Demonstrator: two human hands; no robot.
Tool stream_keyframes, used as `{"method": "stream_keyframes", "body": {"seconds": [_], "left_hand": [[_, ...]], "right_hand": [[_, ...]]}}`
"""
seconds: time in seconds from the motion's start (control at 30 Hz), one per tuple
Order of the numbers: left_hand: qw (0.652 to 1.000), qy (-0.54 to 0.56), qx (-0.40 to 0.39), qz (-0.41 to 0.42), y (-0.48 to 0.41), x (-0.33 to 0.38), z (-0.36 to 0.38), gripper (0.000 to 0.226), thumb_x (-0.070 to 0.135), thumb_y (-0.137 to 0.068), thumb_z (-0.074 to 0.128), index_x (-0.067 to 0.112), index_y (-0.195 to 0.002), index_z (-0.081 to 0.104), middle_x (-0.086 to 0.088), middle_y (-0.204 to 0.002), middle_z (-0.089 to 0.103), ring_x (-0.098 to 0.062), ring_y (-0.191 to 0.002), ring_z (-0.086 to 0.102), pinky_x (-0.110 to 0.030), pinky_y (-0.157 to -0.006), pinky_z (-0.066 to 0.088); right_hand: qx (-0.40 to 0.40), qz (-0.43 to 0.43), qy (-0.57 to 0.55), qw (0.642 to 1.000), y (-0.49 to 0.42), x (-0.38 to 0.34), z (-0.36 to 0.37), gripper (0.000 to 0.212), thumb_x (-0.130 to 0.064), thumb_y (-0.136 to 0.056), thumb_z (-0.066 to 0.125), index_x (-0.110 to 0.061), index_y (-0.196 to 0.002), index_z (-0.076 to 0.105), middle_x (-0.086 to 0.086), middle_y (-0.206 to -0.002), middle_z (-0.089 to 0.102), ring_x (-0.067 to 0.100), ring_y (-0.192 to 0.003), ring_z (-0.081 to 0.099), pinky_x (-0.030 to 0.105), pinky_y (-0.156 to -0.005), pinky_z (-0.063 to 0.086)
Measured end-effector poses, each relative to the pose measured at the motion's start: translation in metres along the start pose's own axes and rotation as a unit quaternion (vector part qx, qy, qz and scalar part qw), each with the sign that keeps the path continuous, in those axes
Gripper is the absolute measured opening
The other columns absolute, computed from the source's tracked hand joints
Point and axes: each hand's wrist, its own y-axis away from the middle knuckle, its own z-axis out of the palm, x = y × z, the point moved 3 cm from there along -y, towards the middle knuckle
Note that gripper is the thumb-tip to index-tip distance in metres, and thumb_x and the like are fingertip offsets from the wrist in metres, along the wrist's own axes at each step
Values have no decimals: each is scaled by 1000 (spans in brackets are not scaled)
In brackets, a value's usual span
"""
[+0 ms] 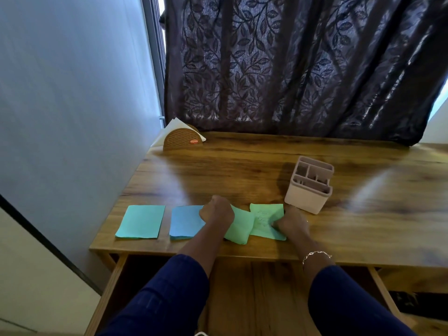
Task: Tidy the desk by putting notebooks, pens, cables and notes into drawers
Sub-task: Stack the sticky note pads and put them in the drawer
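Notes, four coloured sheets, lie in a row on the desk (242, 166), in front of the organiser (310, 187) and running away to its left. None is yet in the open drawer (254, 287), which gapes below the desk edge on the near side of the organiser.

My biggest worry is the curled green note (240, 229). It bows up under the left hand (217, 210), and I judge a hard drag could crease or tear it. I cannot tell whether that hand clasps it or only presses, since the fingers are hidden. The right hand (292, 221) pinches the edge of the written green note (266, 218), the one nearest the organiser; a loose pinch could let it flutter past the drawer. The blue note (184, 223) lies partly under the left hand and might get swept along. The teal note (140, 221), farthest left of the organiser, lies apart.

A dark leaf-patterned curtain (291, 64) hangs behind the organiser, and a napkin holder (180, 140) stands far back to its left. The organiser itself stands just beside the right hand, so a careless pull may knock it. A bracelet (315, 254) sits on the right wrist.
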Motion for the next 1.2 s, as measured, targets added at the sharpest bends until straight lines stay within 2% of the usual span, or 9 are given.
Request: {"method": "stream_keyframes", "body": {"seconds": [0.13, 0.27, 0.37, 0.43, 0.57, 0.77, 1.0, 1.13, 1.2], "left_hand": [[998, 13, 28, 48, 10, 0, 1, 31, 11, -91, 53, 5, -122, 52, -11, -123, 57, -26, -113, 55, -33, -89, 46], [994, 62, 61, 67, 17, -6, -6, 23, 6, -92, 47, 1, -113, 54, -15, -117, 58, -28, -108, 56, -33, -85, 46], [988, 114, 74, 79, 19, -13, -15, 10, 2, -88, 48, 3, -83, 57, -13, -99, 62, -26, -93, 58, -31, -68, 41], [983, 143, 63, 95, 24, -19, -20, 19, 1, -82, 54, 7, -65, 49, -8, -74, 57, -26, -82, 57, -31, -61, 37], [972, 205, 7, 116, 46, -43, -27, 21, -2, -75, 65, 8, -62, 52, -12, -73, 55, -26, -75, 56, -37, -66, 49], [978, 193, -31, 66, 79, -117, -28, 7, 3, -76, 70, 4, -83, 66, -7, -79, 63, -20, -76, 59, -23, -57, 41], [994, 82, 6, -70, 77, -202, -15, 14, 12, -79, 71, 4, -89, 67, -11, -93, 67, -25, -91, 62, -34, -75, 51], [994, 42, 22, -101, 63, -214, 1, 5, 11, -83, 64, 6, -86, 63, -11, -97, 65, -25, -92, 60, -34, -72, 49], [994, 12, 39, -101, 58, -214, 7, 9, 8, -87, 56, 9, -78, 54, -12, -99, 63, -26, -93, 59, -33, -67, 43]], "right_hand": [[13, 2, -61, 998, 2, 5, -1, 49, -15, -86, 63, -10, -131, 46, 10, -125, 56, 24, -110, 54, 33, -81, 46], [28, 2, -154, 988, 4, 14, -7, 34, -10, -85, 63, -6, -118, 59, 11, -116, 62, 25, -103, 58, 30, -74, 43], [31, 15, -227, 973, 8, 25, -13, 16, -6, -84, 63, -2, -99, 62, 15, -109, 65, 28, -97, 62, 41, -81, 52], [13, 40, -308, 951, 19, 30, -17, 6, -2, -84, 63, -5, -86, 58, 13, -106, 65, 28, -95, 63, 45, -81, 54], [-40, 39, -385, 921, 55, 28, -21, 8, 0, -85, 61, -9, -87, 60, 8, -94, 66, 20, -82, 65, 33, -66, 53], [-126, -9, -391, 912, 114, 24, 10, 12, 1, -85, 59, -6, -94, 62, 6, -87, 68, 16, -75, 66, 19, -48, 49], [-206, 18, -320, 925, 133, 19, 92, 14, 0, -84, 62, -4, -97, 62, 10, -94, 68, 20, -83, 66, 30, -63, 54], [-189, 35, -297, 935, 119, 7, 124, 17, 3, -81, 63, -1, -98, 62, 16, -99, 67, 26, -85, 65, 39, -72, 54], [-172, 27, -278, 945, 112, -1, 137, 17, 3, -79, 66, 1, -96, 65, 17, -99, 68, 24, -81, 64, 34, -66, 53]]}}
